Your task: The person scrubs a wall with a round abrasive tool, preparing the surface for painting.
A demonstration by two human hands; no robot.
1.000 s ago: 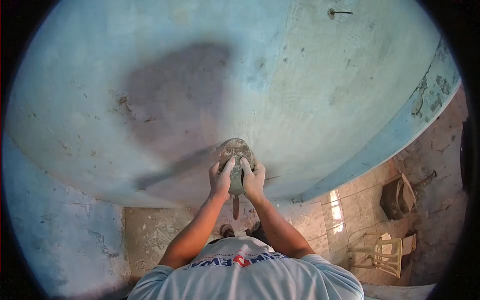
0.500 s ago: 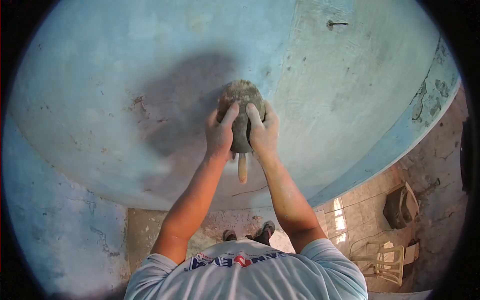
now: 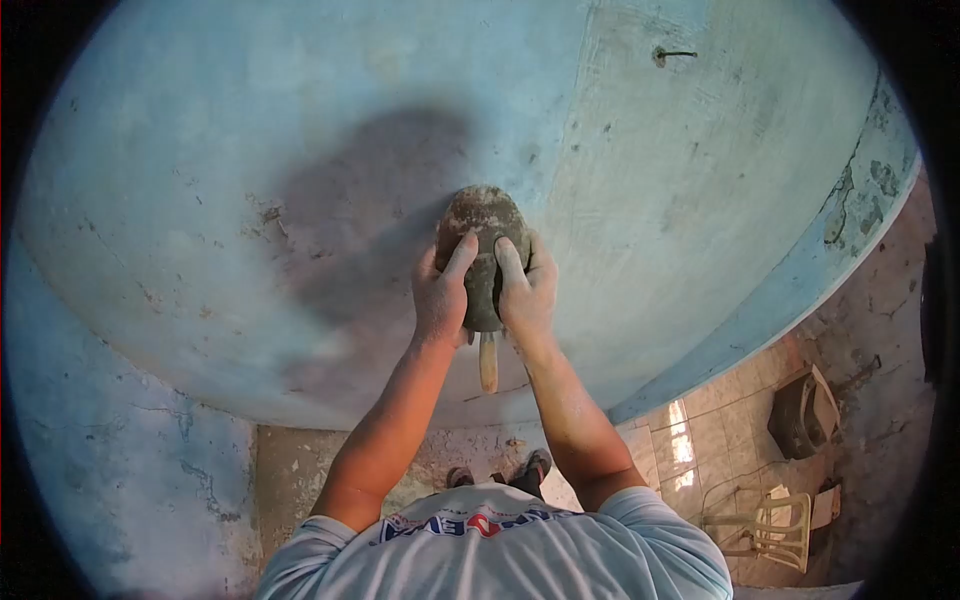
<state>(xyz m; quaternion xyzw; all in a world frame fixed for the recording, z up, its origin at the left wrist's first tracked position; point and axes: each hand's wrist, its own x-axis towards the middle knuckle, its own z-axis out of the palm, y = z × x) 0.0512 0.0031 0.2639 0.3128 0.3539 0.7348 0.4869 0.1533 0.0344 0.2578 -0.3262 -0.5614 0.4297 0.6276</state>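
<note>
Both of my hands grip a dark, plaster-stained rounded object (image 3: 483, 215) from its two sides, in front of the blue wall (image 3: 380, 60). My left hand (image 3: 440, 295) wraps its left side, thumb lying over the front. On the right side my right hand (image 3: 527, 285) mirrors it, thumb pointing up on the surface. A worn wooden handle (image 3: 488, 365) sticks out below, between my wrists; what it belongs to is hidden behind the object. Pale dust coats my fingers.
A bent metal hook (image 3: 675, 54) protrudes from the wall at upper right. Chipped plaster (image 3: 268, 215) shows left of my hands. Low on the right, a dark container (image 3: 803, 415) and a cream plastic chair (image 3: 780, 530) stand on the tiled floor (image 3: 720, 430).
Both hands have moved slightly down, carrying the dark rounded object and the wooden handle with them. My grip looks the same.
</note>
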